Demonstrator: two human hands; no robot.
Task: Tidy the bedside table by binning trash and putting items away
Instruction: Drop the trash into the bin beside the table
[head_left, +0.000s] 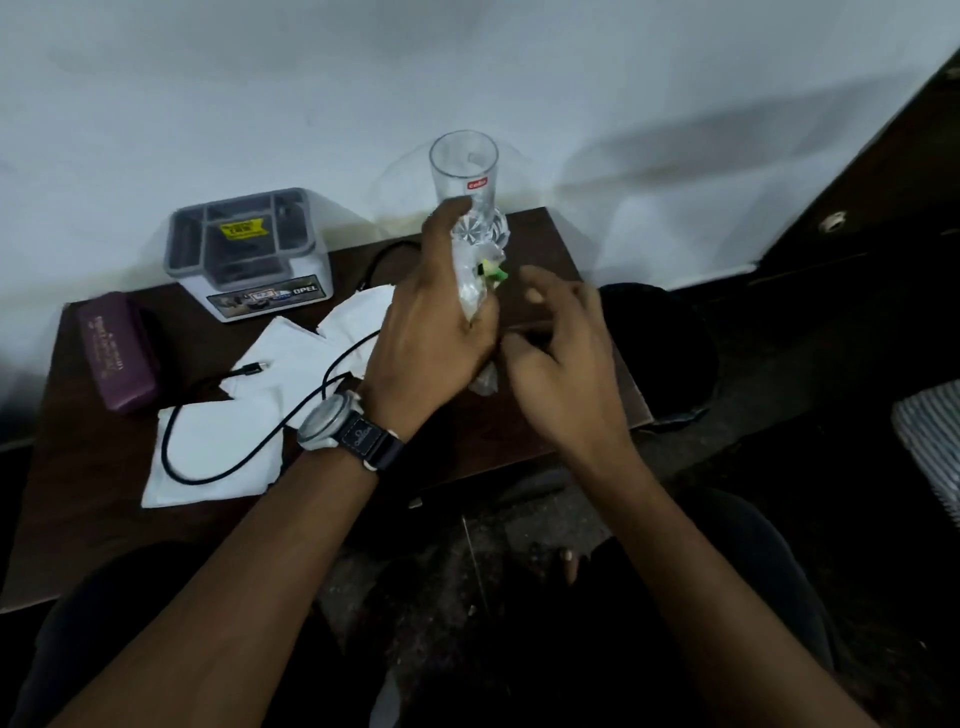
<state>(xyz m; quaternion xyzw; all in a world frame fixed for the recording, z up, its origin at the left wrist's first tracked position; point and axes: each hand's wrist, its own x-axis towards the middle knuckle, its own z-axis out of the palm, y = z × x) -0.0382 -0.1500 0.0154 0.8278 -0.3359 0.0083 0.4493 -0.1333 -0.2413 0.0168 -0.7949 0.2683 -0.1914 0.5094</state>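
My left hand (431, 322), with a watch on its wrist, is shut on a crumpled clear plastic wrapper (475, 291) with a green and yellow bit inside, held above the dark wooden bedside table (93, 519). My right hand (561, 353) hovers just right of the wrapper with fingers curled and apart, holding nothing. An empty tall glass (464, 171) stands upright at the table's far edge, behind my left hand. White tissues (218, 447) lie spread on the table with a black charging cable (228, 467) looped across them.
A grey organiser box (249, 254) with compartments stands at the back left by the white wall. A maroon case (117, 353) lies at the left. A dark bin (660, 343) sits on the floor right of the table. A striped cloth (930, 441) shows at the right edge.
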